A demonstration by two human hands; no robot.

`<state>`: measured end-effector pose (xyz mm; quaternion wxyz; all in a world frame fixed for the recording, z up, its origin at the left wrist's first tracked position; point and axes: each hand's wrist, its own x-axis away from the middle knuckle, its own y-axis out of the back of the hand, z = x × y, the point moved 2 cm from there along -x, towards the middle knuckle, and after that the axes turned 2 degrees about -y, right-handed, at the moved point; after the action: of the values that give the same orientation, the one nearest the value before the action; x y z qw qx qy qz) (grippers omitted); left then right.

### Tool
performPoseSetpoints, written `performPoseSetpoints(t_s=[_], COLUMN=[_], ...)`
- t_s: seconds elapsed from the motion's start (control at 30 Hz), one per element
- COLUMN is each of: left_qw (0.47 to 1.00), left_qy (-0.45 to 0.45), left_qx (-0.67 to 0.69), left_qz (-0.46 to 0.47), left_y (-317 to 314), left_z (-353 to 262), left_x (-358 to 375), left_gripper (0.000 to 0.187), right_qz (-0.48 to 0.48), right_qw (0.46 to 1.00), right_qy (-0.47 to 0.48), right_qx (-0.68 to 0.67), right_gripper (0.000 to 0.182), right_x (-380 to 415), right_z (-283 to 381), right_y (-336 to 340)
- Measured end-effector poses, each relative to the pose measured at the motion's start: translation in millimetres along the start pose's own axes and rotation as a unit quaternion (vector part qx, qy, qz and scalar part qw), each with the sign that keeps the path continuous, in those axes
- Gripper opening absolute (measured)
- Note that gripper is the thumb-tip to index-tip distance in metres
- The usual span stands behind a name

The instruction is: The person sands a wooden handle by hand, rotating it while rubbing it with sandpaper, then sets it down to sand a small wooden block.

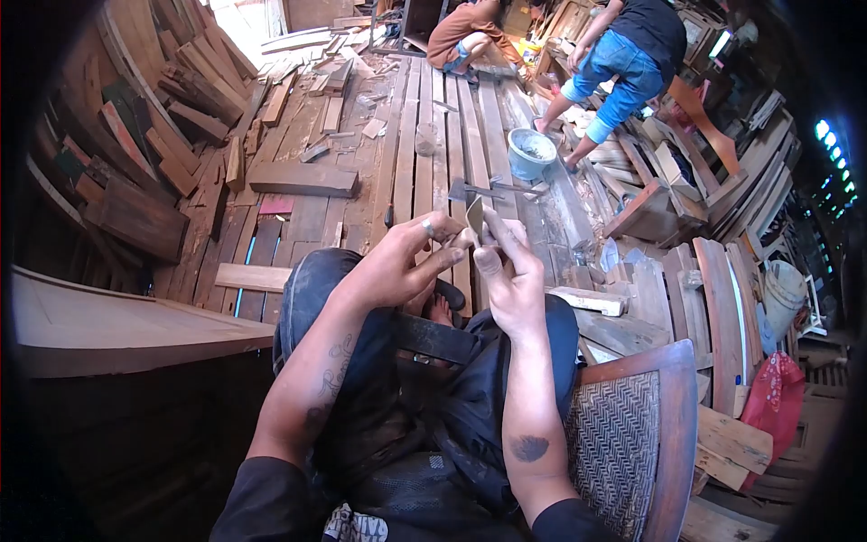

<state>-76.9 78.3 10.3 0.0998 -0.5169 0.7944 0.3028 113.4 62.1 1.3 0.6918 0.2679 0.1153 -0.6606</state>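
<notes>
A small, thin, flat tan piece (475, 215) stands on edge between my two hands, above my knees. Its kind is too small to make out. My right hand (512, 269) is closed on it, thumb on one side and bent fingers on the other. The bent fingers of my left hand (406, 262), with a ring on one of them, pinch at the piece's lower edge. Beyond my hands, a hammer-like tool with a metal head (462, 190) lies on the floor planks. A short dark-handled tool (388, 215) lies to its left.
Two people (623, 63) (463, 41) work at the back right, near a white bucket (532, 155). A thick wood block (304, 179) and scraps lie left. A woven-panel chair part (623, 434) is at my right, a pale board (135, 316) at my left. Narrow gaps split the floor planks.
</notes>
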Motion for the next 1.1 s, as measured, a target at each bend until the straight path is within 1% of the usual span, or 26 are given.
performPoseSetpoints(t_s=[0.1,0.17,0.2,0.3,0.33,0.43,0.47,0.6,0.7,0.73,0.83,0.87,0.97,1.07,1.1], left_qw=[1.000,1.000,1.000,1.000,1.000,1.000,1.000,1.000,1.000,1.000,1.000,1.000,1.000,1.000,1.000], left_qy=[-0.010,-0.009,-0.007,-0.010,-0.008,-0.008,-0.006,0.013,0.014,0.012,0.013,0.010,0.001,0.008,0.008], left_qx=[0.006,0.000,-0.001,-0.011,-0.003,0.012,0.010,0.011,0.005,0.000,-0.008,-0.004,0.007,0.018,0.019], left_qz=[-0.014,0.002,0.008,-0.012,-0.010,-0.002,-0.003,-0.016,0.003,-0.002,-0.014,-0.017,-0.007,-0.005,-0.005], left_y=[-2.0,-0.3,-0.4,-0.8,-0.5,-1.5,-1.9,-2.2,-0.9,-1.4,-2.2,-3.0,-2.8,-4.0,-3.4], left_z=[2.1,1.1,0.9,-1.5,-0.6,2.1,2.6,-2.8,-5.5,-4.7,-2.1,-1.4,-2.3,-0.1,0.1], left_x=[0.4,-1.2,-0.5,0.6,1.0,-1.6,-1.5,0.3,-1.0,-1.4,1.7,1.3,-2.5,2.0,1.2], left_gripper=[0.024,0.024,0.024,0.024,0.025,0.025,0.024,0.024,0.023,0.022,0.022,0.021,0.022,0.025,0.026], right_qz=[-0.015,-0.008,0.002,0.001,-0.016,-0.003,0.015,-0.008,0.014,0.014,0.000,-0.009,-0.006,-0.004,-0.005], right_qw=[1.000,1.000,1.000,1.000,0.999,1.000,1.000,1.000,1.000,0.999,1.000,0.999,1.000,0.999,0.999], right_qy=[-0.010,-0.018,0.010,-0.007,-0.028,-0.015,-0.004,-0.009,0.010,0.039,-0.013,-0.015,0.020,0.006,-0.003], right_qx=[0.012,0.011,0.001,0.021,0.011,-0.005,0.008,0.014,0.004,0.020,0.015,0.048,0.013,0.052,0.047], right_gripper=[0.055,0.054,0.054,0.055,0.055,0.055,0.054,0.054,0.054,0.055,0.055,0.054,0.053,0.053,0.053], right_x=[0.0,0.8,1.3,0.9,1.2,1.1,1.3,-1.2,1.3,1.4,0.8,0.2,0.7,-0.3,-0.1], right_z=[-8.1,0.1,3.2,-2.5,-8.6,0.7,8.2,-6.0,1.5,5.8,-3.2,-8.0,1.9,-4.2,-4.8], right_y=[-0.7,1.5,1.8,0.4,-1.0,0.8,2.2,1.0,2.9,1.8,0.7,2.7,3.9,4.4,3.8])
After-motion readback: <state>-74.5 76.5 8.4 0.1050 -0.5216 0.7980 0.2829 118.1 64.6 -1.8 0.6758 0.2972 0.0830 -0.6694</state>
